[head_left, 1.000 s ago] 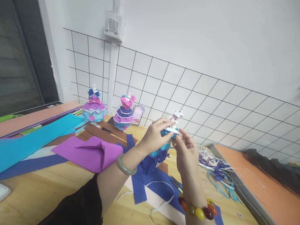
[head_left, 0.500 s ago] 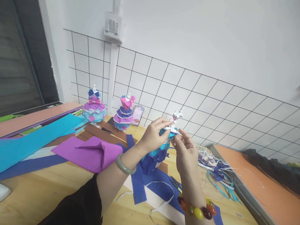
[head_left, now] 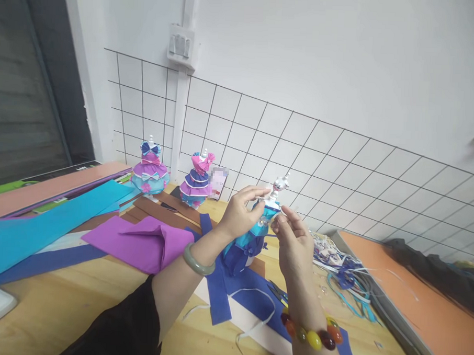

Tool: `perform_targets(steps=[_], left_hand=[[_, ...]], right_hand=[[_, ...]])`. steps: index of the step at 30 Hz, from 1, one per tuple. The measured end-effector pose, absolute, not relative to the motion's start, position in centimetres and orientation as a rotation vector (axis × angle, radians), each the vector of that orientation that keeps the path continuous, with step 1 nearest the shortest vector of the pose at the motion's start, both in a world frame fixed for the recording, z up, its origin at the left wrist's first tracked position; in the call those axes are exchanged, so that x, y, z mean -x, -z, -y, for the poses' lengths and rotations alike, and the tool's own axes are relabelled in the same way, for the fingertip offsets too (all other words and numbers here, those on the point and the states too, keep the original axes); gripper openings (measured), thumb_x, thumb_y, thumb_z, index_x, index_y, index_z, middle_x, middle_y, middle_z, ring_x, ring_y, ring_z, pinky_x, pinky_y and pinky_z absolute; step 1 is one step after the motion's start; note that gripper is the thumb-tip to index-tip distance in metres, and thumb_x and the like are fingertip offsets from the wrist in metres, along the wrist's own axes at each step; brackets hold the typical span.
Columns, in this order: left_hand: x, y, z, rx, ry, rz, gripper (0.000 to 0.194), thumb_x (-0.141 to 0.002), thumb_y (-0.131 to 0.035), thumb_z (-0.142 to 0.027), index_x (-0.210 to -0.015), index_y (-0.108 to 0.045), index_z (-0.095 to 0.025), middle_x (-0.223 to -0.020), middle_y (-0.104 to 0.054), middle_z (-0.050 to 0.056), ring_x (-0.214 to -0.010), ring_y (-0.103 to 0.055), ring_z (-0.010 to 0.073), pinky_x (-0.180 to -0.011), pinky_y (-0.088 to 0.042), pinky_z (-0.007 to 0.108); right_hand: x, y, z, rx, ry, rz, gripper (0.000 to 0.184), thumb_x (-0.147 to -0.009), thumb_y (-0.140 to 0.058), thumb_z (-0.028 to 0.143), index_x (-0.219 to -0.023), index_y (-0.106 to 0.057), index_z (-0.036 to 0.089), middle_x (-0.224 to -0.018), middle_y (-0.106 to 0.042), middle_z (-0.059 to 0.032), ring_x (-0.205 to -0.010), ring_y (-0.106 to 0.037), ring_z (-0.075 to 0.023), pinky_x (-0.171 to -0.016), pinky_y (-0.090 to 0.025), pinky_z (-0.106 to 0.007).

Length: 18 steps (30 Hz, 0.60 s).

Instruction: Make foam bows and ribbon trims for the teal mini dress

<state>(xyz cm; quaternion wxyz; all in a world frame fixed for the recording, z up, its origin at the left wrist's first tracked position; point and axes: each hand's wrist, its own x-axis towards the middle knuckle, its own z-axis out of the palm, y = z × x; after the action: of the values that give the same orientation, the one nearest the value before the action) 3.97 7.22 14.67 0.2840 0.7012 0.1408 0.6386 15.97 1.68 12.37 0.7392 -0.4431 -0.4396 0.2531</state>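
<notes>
A small white doll figure (head_left: pixel 279 184) in a teal and navy paper dress (head_left: pixel 237 253) stands upright between my two hands. My left hand (head_left: pixel 241 211) holds it at the shoulder and chest, fingers near the neck and thumb lower on the teal bodice (head_left: pixel 272 209). At the bodice's right edge, my right hand (head_left: pixel 295 240) has its thumb and fingertips drawn together in a pinch. What lies between those fingertips is too small to make out.
Two dressed figures, one with bows (head_left: pixel 150 166) and one with tiers (head_left: pixel 196 181), stand at the back left. Purple paper (head_left: pixel 136 241), teal strips (head_left: pixel 62 212), scissors (head_left: pixel 278 292), tangled ribbons (head_left: pixel 345 274) and an orange-lined tray (head_left: pixel 405 289) lie around. A wire grid (head_left: pixel 317 149) rises behind.
My left thumb and fingers have shifted slightly on the chest, showing more of the teal bodice. The right hand stays almost in place beside it. The view has moved a little.
</notes>
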Motion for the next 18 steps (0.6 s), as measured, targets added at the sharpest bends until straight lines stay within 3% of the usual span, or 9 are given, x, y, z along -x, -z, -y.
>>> perform_targets(steps=[7, 14, 18], left_hand=[[-3.9, -14.6, -7.5, -1.641, -1.623, -0.381, 0.026, -0.075, -0.052, -0.015, -0.100, -0.061, -0.016, -0.106, -0.059, 0.007, -0.099, -0.053, 0.0155, -0.085, -0.042, 0.027], [-3.9, -15.2, -6.7, -1.417, -1.537, -0.347, 0.025, -0.072, -0.059, -0.028, -0.092, -0.062, -0.012, -0.082, -0.063, 0.006, -0.073, -0.057, 0.0118, -0.067, -0.046, 0.024], [-4.1, -15.6, -5.7, -1.470, -1.492, -0.282, 0.028, -0.072, -0.058, -0.024, -0.097, -0.057, -0.013, -0.082, -0.063, 0.006, -0.074, -0.057, 0.0109, -0.069, -0.045, 0.023]], right_hand=[[-16.1, -12.2, -1.7, 0.999, -0.550, 0.970, 0.039, -0.070, -0.064, 0.032, -0.105, -0.058, 0.019, -0.075, -0.053, -0.0002, -0.066, -0.050, -0.0110, -0.068, -0.041, -0.029], [-16.0, -12.4, -1.7, 0.979, -0.505, 0.977, 0.036, -0.069, -0.064, 0.032, -0.103, -0.059, 0.019, -0.070, -0.052, 0.0013, -0.065, -0.049, -0.0110, -0.069, -0.041, -0.030], [-15.6, -13.1, -1.0, 0.960, -0.456, 0.972, 0.032, -0.071, -0.062, 0.033, -0.099, -0.060, 0.018, -0.074, -0.055, -0.0010, -0.065, -0.050, -0.0113, -0.069, -0.041, -0.031]])
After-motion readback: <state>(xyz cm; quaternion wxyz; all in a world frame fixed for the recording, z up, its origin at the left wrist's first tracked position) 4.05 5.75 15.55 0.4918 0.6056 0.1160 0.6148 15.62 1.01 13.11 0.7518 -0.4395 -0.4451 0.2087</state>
